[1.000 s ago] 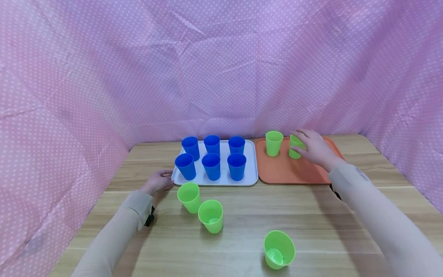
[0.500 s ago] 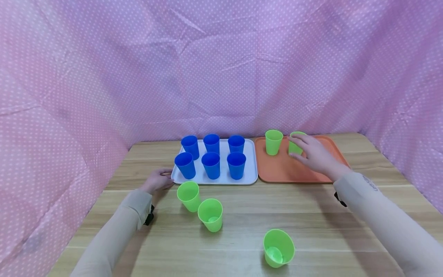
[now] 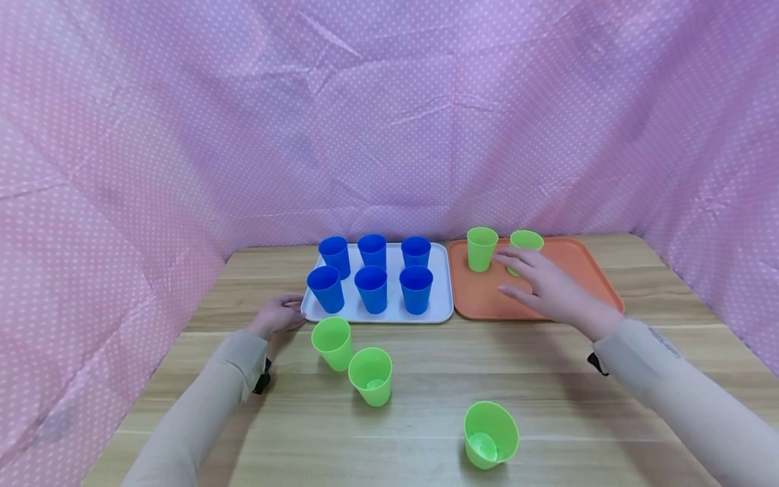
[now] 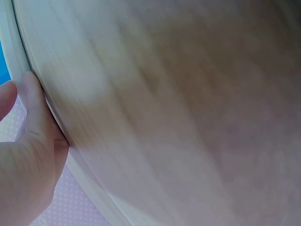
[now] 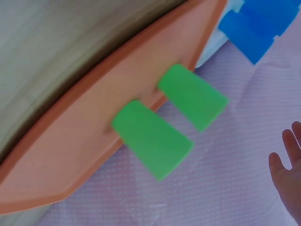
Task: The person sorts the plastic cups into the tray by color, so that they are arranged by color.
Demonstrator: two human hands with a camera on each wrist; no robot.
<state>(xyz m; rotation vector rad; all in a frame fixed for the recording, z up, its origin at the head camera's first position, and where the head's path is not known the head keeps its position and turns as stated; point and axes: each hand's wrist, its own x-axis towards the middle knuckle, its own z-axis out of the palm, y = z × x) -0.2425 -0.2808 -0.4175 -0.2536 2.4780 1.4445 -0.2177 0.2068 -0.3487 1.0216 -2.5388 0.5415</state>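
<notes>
Drawn back from the green cup at the right of the orange tray, the right hand is now held nearer the viewer; a second earlier its fingers were set about that right-hand green cup. Its fingers are spread wide and nothing is held. The cup is left upright on the orange tray, its lower part hidden behind the hand in the head view, beside the left-hand green cup, also upright. In the right wrist view the hand is seen well apart from both. Little else is changed: the left hand is kept at the near left corner of the white tray, touching its edge; whether that edge is pinched cannot be told. Six blue cups are stood on this tray in two rows of three. Three more green cups are left upright on the wooden table, two near the white tray and one closer to the viewer. Pink dotted cloth is hung behind.
</notes>
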